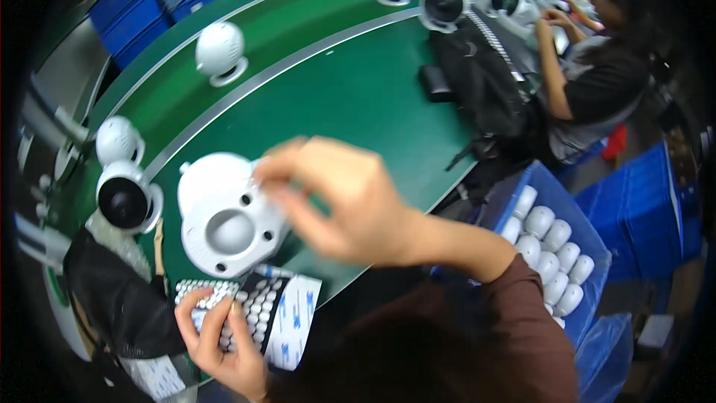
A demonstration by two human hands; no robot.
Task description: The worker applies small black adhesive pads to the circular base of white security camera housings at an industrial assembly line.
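Observation:
A white rounded device (pixel 233 233) lies on the green work surface with its ring-shaped base facing up. Several dark round recesses sit around the base's hollow middle. My right hand (pixel 343 198) is over the device's upper right side, thumb and fingers brought together in a pinch. It is smeared by motion, and whatever is between the fingertips is too small to make out. Nearer to me, my left hand (pixel 224 347) grips a sheet of small white round adhesive pads (pixel 261 306). White backing paper with blue print (pixel 297 321) shows at the sheet's right.
Finished-looking white devices (pixel 220 48) stand along the curved green conveyor (pixel 298 22). A black bag (pixel 481 75) rests at right, near a co-worker (pixel 604 67). A blue bin (pixel 604 254) holds several white rounded parts (pixel 548 265). Black cloth (pixel 123 298) lies at left.

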